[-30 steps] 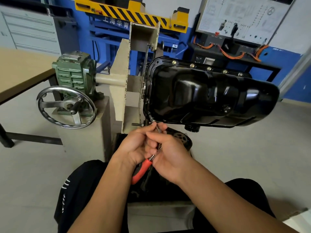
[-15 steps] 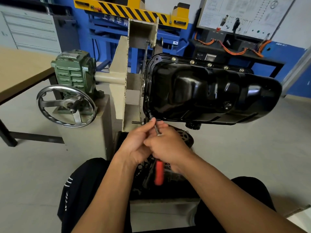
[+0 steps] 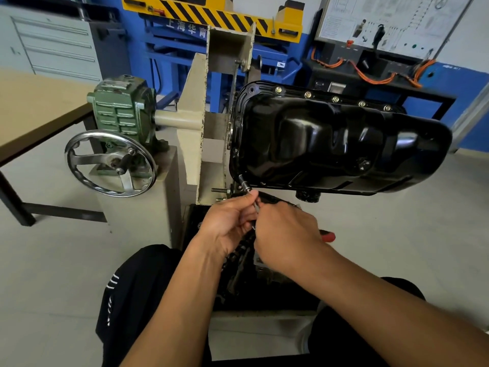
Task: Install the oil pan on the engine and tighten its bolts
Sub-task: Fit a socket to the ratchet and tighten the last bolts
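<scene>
The glossy black oil pan (image 3: 341, 144) sits on the engine, which is mounted on a beige stand. Several brass-coloured bolts (image 3: 307, 95) line its upper flange. At the pan's lower left corner a socket on a thin metal extension (image 3: 244, 184) meets the flange. My left hand (image 3: 230, 223) pinches that extension just below the socket. My right hand (image 3: 288, 239) grips the red-handled ratchet (image 3: 328, 236), whose handle tip pokes out to the right of my fist. Most of the handle is hidden by my hand.
A green gearbox (image 3: 123, 107) with a silver handwheel (image 3: 109, 163) stands left of the beige stand (image 3: 191, 123). A wooden table (image 3: 31, 109) is at far left. Blue and yellow equipment and a panel with orange wires (image 3: 370, 75) fill the back. My knees are below.
The red handle has swung from lower left, through pointing down, to the right side behind my right hand. My left hand has stayed pinching the extension at the pan's corner.
</scene>
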The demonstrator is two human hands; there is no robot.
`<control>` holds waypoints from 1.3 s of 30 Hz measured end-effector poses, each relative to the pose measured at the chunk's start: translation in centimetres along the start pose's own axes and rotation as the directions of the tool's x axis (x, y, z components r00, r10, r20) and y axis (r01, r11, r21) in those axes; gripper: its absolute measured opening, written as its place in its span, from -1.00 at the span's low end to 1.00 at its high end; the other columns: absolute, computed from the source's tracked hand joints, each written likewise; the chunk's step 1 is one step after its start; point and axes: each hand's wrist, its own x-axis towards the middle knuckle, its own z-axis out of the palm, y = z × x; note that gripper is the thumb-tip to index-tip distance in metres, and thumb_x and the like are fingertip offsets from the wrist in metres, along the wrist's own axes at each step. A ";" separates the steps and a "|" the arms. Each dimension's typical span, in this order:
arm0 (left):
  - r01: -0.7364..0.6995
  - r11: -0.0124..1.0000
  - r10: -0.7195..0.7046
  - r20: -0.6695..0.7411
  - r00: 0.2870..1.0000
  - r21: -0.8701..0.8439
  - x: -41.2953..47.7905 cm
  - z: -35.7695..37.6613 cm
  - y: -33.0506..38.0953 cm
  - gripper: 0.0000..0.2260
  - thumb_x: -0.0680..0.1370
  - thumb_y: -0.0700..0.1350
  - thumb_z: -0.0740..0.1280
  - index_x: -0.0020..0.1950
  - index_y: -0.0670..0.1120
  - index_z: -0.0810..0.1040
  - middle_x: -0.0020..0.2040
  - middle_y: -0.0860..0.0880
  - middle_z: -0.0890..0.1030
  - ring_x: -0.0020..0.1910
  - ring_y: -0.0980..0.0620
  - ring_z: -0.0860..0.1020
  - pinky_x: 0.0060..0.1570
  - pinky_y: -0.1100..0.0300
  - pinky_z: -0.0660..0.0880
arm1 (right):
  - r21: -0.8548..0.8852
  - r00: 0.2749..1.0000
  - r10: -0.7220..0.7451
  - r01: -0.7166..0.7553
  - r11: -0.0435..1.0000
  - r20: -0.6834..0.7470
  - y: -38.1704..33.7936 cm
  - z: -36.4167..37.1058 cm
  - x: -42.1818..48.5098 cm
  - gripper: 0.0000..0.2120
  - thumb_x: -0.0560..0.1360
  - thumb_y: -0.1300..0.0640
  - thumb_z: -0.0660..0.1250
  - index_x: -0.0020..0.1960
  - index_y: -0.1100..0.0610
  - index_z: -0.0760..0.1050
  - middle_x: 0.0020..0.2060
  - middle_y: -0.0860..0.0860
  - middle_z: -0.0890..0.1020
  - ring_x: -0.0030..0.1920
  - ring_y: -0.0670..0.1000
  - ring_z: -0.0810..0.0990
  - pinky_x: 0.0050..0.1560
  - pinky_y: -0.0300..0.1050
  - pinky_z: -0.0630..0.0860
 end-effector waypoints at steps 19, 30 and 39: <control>0.018 0.992 -0.016 0.017 1.000 -0.124 -0.2 0.4 0.2 -0.78 0.51 -0.12 0.43 -0.33 -0.10 0.68 -0.35 -0.02 0.66 -0.41 0.10 0.60 -0.26 0.25 0.55 | 0.207 1.000 0.006 -0.009 0.978 0.017 0.2 -0.5 0.4 -0.85 0.50 0.11 0.31 -0.17 0.08 0.35 -0.33 -0.05 0.41 -0.35 -0.02 0.40 -0.31 -0.11 0.38; 0.031 0.984 -0.002 0.168 0.986 -0.175 -0.6 -0.5 0.5 -0.79 0.62 -0.14 0.25 0.00 -0.20 0.65 -0.18 -0.10 0.71 -0.17 0.00 0.67 0.04 0.15 0.60 | 0.920 0.948 0.025 -0.314 0.235 0.318 -0.8 0.6 0.9 -0.91 0.53 0.25 0.29 0.01 0.11 0.49 -0.33 -0.02 0.47 -0.43 -0.15 0.43 -0.39 -0.29 0.32; 0.015 0.991 0.001 0.120 0.993 -0.136 -0.4 -0.2 0.2 -0.83 0.42 -0.15 0.40 -0.08 -0.22 0.68 -0.21 -0.09 0.71 -0.28 0.01 0.68 -0.22 0.18 0.64 | 0.916 0.963 0.070 -0.269 0.299 0.260 0.1 1.4 0.3 -0.83 0.50 0.28 0.30 -0.21 0.05 0.46 -0.53 -0.09 0.39 -0.47 -0.08 0.35 -0.32 -0.12 0.28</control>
